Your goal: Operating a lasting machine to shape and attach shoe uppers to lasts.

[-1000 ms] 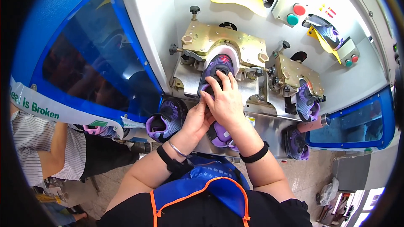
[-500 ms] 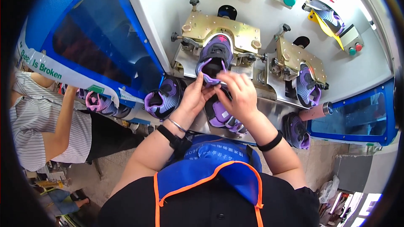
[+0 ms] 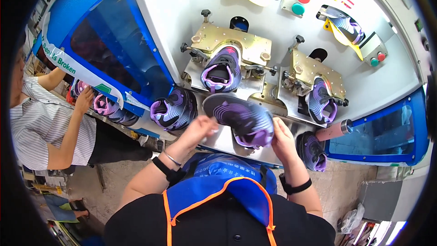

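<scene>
My right hand point(image 3: 283, 137) grips a black and purple sneaker point(image 3: 241, 117) by its heel end, over the metal ledge. The sneaker is blurred and its toe points left. Close by the toe is my left hand point(image 3: 203, 128), its fingers curled in; what they hold, if anything, does not show clearly. Beyond the held sneaker, a matching sneaker point(image 3: 222, 70) sits toe-in under the brass clamp plate point(image 3: 252, 45) of the left station, with no hand on it. Part of a purple-lined shoe below the held one is mostly hidden.
Another sneaker point(image 3: 321, 98) stands in the right station's clamp. Sneakers rest on the ledge to the left point(image 3: 175, 108) and right point(image 3: 310, 150), the latter beside a pink bottle point(image 3: 334, 130). Red and green buttons point(image 3: 299, 2) are on the back wall. At left, a person in a striped shirt point(image 3: 59, 118) handles shoes.
Both hands have left the sneaker in the left clamp and moved apart. A sneaker from the ledge is now raised in my right hand. The view has shifted slightly.
</scene>
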